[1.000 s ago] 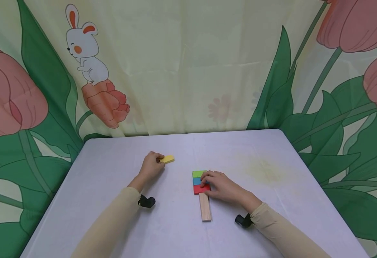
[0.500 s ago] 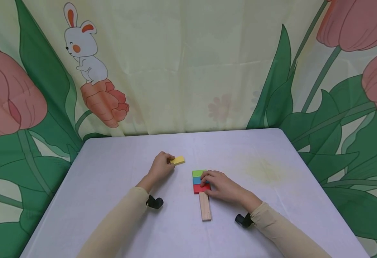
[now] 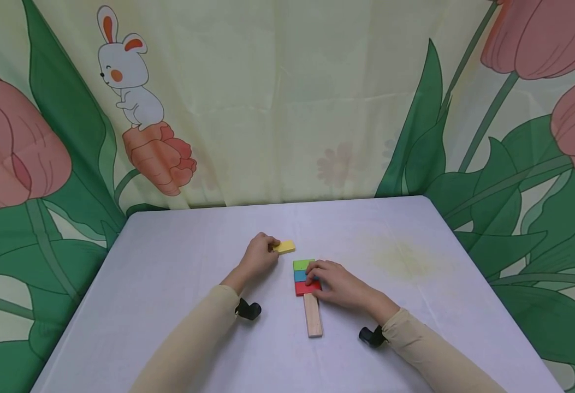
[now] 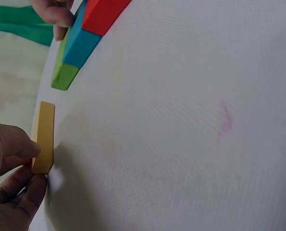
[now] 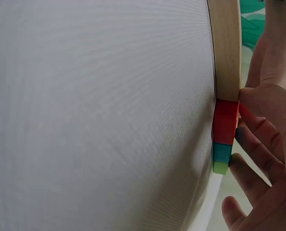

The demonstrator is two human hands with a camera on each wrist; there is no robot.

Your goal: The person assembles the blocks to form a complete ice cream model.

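Observation:
My left hand pinches a yellow block at its left end, low over the table; the left wrist view shows thumb and fingertips on the block. Right of it and nearer me, a green block, a blue block and a red block lie against one another in a column. A long plain wooden block runs from the red one toward me. My right hand rests on the column's right side, thumb by the red block and fingers loosely spread, hiding part of the blocks.
A white cloth covers the table, with a yellowish stain on the right. Behind the far edge hangs a curtain printed with tulips and a rabbit. Each wrist wears a small black camera.
My left hand has moved right with the yellow block, bringing it close behind the green block. The right hand and the column of blocks have stayed in place.

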